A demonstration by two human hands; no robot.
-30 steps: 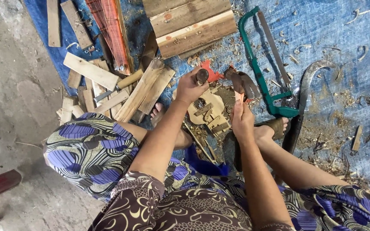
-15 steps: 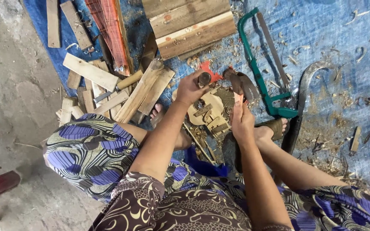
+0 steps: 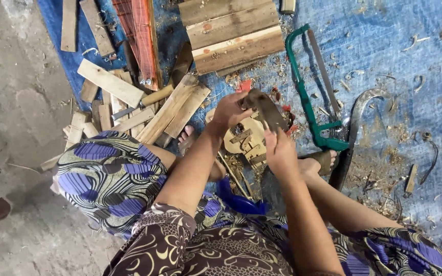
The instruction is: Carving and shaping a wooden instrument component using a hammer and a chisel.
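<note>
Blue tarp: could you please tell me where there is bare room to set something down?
The blue tarp is barest at upper right, beyond the green hacksaw, holding only shavings. Left of the hands, wood offcuts crowd it; planks fill the top centre.

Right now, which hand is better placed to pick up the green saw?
Right, probably. The right hand lies nearer the saw; the left hand sits farther away. Both hands grip the dark blade, so one must let go.

Dark tool [image 3: 266, 108] blurred, unidentifiable
</note>
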